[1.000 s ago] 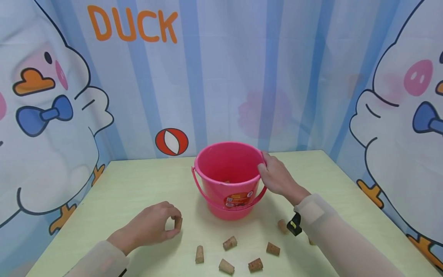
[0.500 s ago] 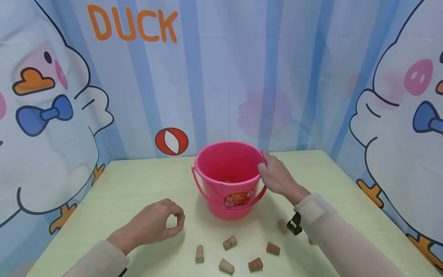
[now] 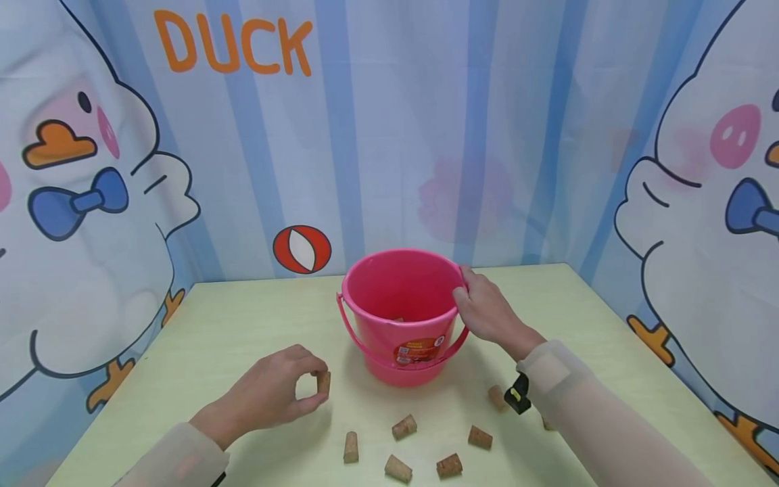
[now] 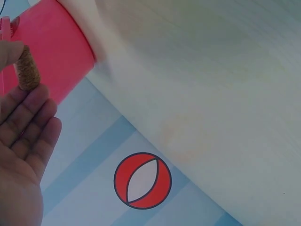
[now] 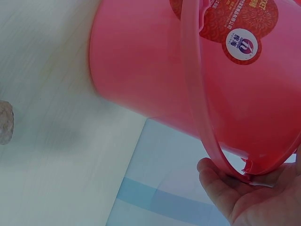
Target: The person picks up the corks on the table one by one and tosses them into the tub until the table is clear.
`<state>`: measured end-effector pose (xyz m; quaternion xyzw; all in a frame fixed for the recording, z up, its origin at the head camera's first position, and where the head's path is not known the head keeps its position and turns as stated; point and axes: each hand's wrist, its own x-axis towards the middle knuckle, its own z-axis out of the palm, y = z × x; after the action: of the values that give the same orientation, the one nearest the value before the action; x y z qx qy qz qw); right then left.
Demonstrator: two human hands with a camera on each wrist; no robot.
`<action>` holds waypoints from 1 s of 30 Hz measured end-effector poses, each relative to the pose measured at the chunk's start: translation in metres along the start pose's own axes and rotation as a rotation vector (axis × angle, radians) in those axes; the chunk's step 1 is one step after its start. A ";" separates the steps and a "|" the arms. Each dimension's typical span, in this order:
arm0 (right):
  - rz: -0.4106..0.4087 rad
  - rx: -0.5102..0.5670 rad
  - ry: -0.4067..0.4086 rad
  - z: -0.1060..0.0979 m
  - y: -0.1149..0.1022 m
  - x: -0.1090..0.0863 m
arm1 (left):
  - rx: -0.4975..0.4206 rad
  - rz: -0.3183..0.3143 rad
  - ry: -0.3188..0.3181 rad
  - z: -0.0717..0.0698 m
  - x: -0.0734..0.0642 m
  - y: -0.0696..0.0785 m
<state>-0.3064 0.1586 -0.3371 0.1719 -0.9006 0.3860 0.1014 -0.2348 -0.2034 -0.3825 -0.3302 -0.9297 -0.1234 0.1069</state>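
Observation:
My left hand [image 3: 272, 391] pinches a wine cork [image 3: 324, 383] between thumb and fingertips, left of the pink bucket. In the left wrist view that cork [image 4: 27, 69] overlaps the bucket's wall. The pink bucket [image 3: 380, 335] stands upright at the middle of the table, its handle [image 3: 351, 333] hanging down in front and a red label on its side. With my right hand [image 3: 491, 308] I grip the bucket's rim on the right, thumb on the near side. In the right wrist view the fingers [image 5: 218, 188] lie by the handle's joint. A bit of cork shows inside the bucket.
Several corks lie on the pale table [image 3: 255, 311] in front of the bucket, among them a cork [image 3: 351, 447] near my left hand and a cork [image 3: 450, 465] at the front. Another cork [image 3: 496, 398] lies by my right wrist. A duck-printed curtain [image 3: 402, 135] encloses the back and sides.
My left hand has moved slightly right and away from me, bringing the pinched cork closer to the bucket. My right hand and the bucket have stayed in place.

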 end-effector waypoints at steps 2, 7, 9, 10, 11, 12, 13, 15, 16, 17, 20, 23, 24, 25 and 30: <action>0.004 -0.003 0.001 0.000 0.000 0.000 | 0.000 0.002 0.017 -0.001 0.000 0.001; 0.010 -0.008 -0.002 0.000 0.000 0.000 | -0.006 0.013 0.053 -0.002 0.002 0.003; 0.011 -0.007 -0.004 0.000 0.000 0.000 | -0.012 0.016 0.063 -0.002 0.003 0.004; 0.013 -0.006 -0.005 0.000 0.000 0.000 | -0.017 0.018 0.068 -0.002 0.004 0.005; 0.015 -0.003 -0.005 0.000 0.000 0.000 | -0.021 0.020 0.073 -0.002 0.004 0.006; 0.013 -0.004 -0.006 0.000 0.000 -0.001 | -0.025 0.020 0.077 -0.003 0.005 0.007; 0.012 -0.002 -0.005 0.000 0.000 -0.001 | -0.030 0.021 0.083 -0.003 0.005 0.008; 0.010 -0.004 -0.003 0.000 0.000 -0.001 | -0.042 0.023 0.095 -0.003 0.006 0.010; 0.007 -0.006 -0.003 0.000 0.000 -0.001 | -0.045 0.024 0.102 -0.004 0.007 0.010; 0.007 -0.007 -0.001 0.000 0.000 -0.001 | -0.047 0.026 0.109 -0.004 0.007 0.011; 0.005 -0.014 0.001 0.000 0.001 -0.001 | -0.053 0.032 0.132 -0.005 0.009 0.013; 0.007 -0.014 0.000 0.000 0.001 -0.001 | -0.054 0.042 0.154 -0.006 0.009 0.013; 0.007 -0.014 -0.002 0.001 0.001 -0.001 | -0.055 0.045 0.161 -0.006 0.009 0.014; 0.007 -0.013 -0.003 0.001 0.001 -0.001 | -0.054 0.046 0.167 -0.006 0.010 0.014; 0.007 -0.011 -0.004 0.001 0.001 -0.001 | -0.055 0.053 0.196 -0.007 0.011 0.015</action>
<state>-0.3061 0.1586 -0.3382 0.1689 -0.9035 0.3813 0.0991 -0.2329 -0.1875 -0.3699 -0.3436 -0.9020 -0.1778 0.1917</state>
